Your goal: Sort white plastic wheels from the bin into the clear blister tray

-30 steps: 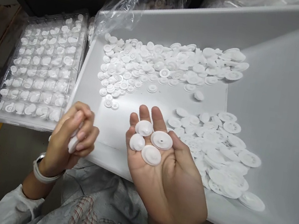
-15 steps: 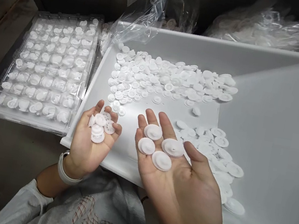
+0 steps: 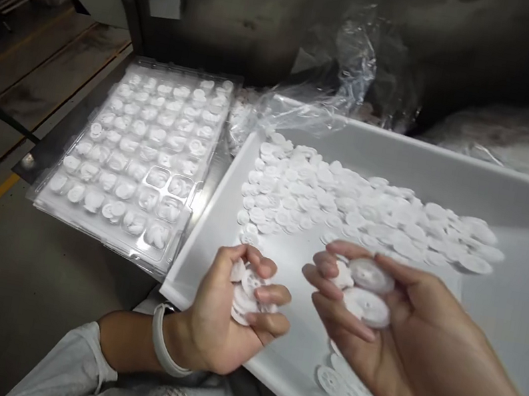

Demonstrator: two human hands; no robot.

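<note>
My left hand (image 3: 225, 337) has its fingers curled around several small white plastic gears (image 3: 243, 299), which show between the fingers. To its right, my right hand (image 3: 405, 357) is turned palm inward, its fingers and thumb closed over larger white plastic gears (image 3: 368, 308). Part of what it holds is hidden behind the fingers. Both hands are above the front of a big pale grey tub (image 3: 205, 235). A heap of loose white gears (image 3: 325, 198) spreads along the tub's far side. More flat gears (image 3: 348, 394) lie below my right hand, partly covered by it.
Left of the tub, clear compartment trays (image 3: 164, 250) hold small white parts in rows. A crumpled clear plastic bag (image 3: 359, 58) hangs over the tub's back rim (image 3: 406, 140). Another bag (image 3: 512, 141) lies behind at the right. Yellow lines mark the floor (image 3: 43, 276) at left.
Both hands have closed from open palms around their gears. The view has swung left, so the trays and tub appear farther right and lower.
</note>
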